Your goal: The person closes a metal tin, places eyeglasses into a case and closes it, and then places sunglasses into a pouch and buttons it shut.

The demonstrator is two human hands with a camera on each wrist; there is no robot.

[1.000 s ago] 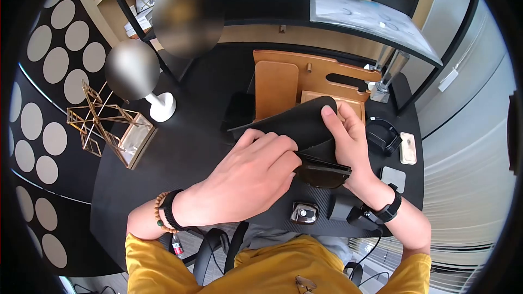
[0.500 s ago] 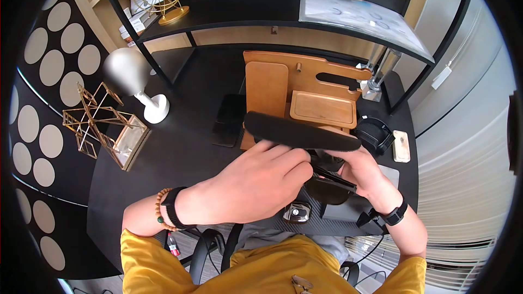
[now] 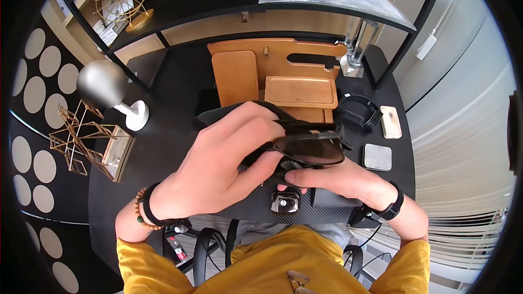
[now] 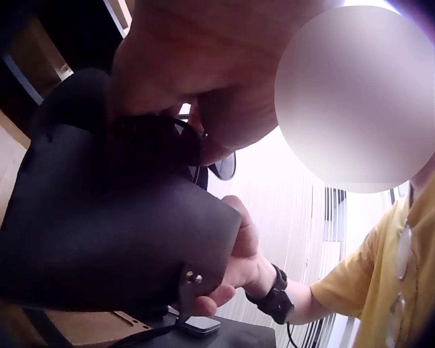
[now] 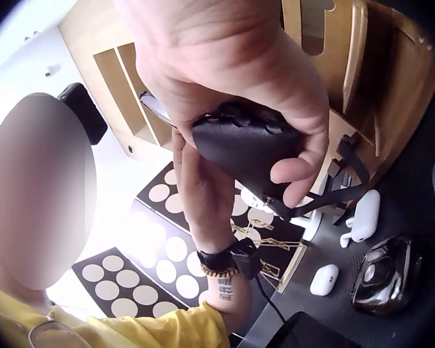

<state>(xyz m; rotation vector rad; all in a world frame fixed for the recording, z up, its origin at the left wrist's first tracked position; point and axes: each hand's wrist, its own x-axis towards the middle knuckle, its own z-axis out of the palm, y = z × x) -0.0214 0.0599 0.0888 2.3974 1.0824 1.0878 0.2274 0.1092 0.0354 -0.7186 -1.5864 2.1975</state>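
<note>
In the head view, my left hand pinches a pair of dark sunglasses, whose lens points to the right over the right hand. My right hand holds a black leather pouch from below, its thumb near the pouch's edge. The pouch's flap shows behind my left hand. Seen from the left wrist, the sunglasses are at the pouch's opening and partly hidden by it and the fingers. A small metal stud and a strap mark the pouch's lower corner. The right wrist view shows right fingers curled around the pouch.
A wooden desk stand stands behind the hands. To its right are a black banded device, a cream phone-shaped item and a silver square box. Nearer lies a glossy dark case. A white lamp stands left.
The sunglasses have risen and now lie higher, over the right hand. The pouch flap has swung back behind the left hand. The head view has turned to the right.
</note>
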